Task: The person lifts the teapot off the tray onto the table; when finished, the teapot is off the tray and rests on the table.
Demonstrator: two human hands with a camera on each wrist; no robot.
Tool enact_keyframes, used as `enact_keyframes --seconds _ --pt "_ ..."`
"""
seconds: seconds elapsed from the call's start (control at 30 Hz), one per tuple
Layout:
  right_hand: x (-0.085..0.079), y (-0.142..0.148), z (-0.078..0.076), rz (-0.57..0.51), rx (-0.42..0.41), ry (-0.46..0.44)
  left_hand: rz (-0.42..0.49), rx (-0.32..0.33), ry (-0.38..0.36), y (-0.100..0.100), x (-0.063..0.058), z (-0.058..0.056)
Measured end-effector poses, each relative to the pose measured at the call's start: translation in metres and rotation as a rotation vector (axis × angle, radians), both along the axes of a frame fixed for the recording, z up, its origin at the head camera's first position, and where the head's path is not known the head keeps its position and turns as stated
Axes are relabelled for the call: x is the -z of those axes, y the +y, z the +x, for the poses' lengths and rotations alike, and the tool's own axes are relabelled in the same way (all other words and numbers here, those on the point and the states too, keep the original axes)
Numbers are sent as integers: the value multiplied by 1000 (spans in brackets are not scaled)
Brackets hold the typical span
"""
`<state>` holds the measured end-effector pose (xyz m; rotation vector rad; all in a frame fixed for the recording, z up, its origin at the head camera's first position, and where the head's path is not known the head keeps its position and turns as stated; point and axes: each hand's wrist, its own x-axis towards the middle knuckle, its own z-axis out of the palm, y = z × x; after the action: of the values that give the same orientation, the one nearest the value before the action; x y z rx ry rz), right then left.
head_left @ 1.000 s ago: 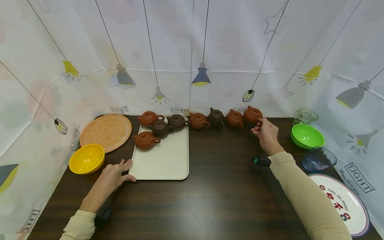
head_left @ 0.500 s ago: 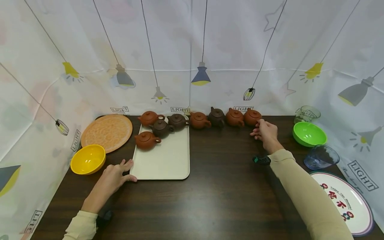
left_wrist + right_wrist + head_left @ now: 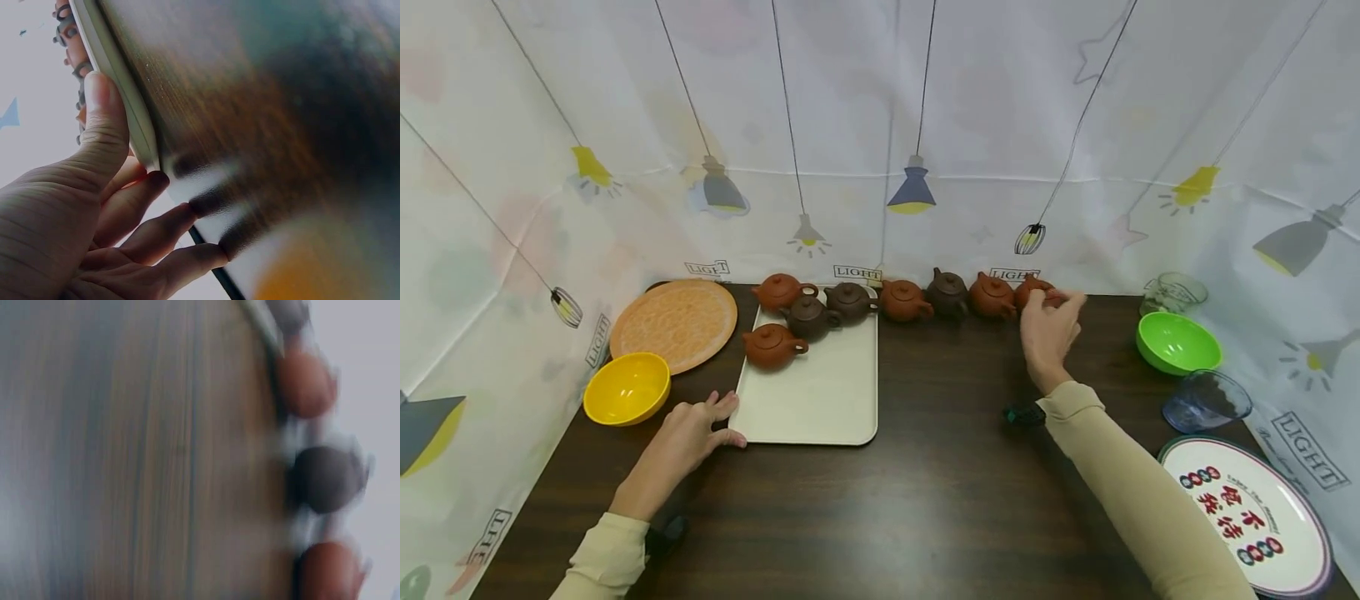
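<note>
My left hand [image 3: 683, 433] holds the near left corner of a cream tray [image 3: 820, 408], the thumb along its front edge and the forefinger at its side. In the left wrist view that thumb [image 3: 103, 115] lies against the tray's rim [image 3: 128, 94]. Several small teapots, two of them brown-red [image 3: 773, 346] and two dark [image 3: 809, 318], stand at the tray's far left. More teapots line up along the table's back. My right hand [image 3: 1051, 333] grips the rightmost brown-red teapot [image 3: 1031, 286], partly hiding it. The right wrist view is blurred and shows no hand.
A yellow bowl [image 3: 627, 389] and an orange-brown round board [image 3: 674, 323] lie at left. On the right stand a clear glass [image 3: 1176, 289], a green bowl [image 3: 1178, 343], a blue glass [image 3: 1206, 402] and a printed white plate [image 3: 1247, 508]. A printed cloth [image 3: 970, 100] hangs behind.
The rightmost teapot has come down slightly into line with the others. My right hand has swung left and now covers more of it. My left hand stays at the tray's corner.
</note>
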<state>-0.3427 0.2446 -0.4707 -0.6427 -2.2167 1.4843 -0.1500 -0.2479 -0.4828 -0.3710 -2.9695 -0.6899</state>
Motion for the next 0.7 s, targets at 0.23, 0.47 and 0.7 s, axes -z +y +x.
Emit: enact_keyframes --seconds 0.23,0.47,0.7 --pt "-28 -107 28 -59 -624 1 -11 -3 -6 2 0 2" --pt "-14 -197 43 -204 -1059 -321 -11 -12 -15 2 1 3" --pt "11 -243 46 -302 -1092 -382 -15 -13 8 2 3 2"
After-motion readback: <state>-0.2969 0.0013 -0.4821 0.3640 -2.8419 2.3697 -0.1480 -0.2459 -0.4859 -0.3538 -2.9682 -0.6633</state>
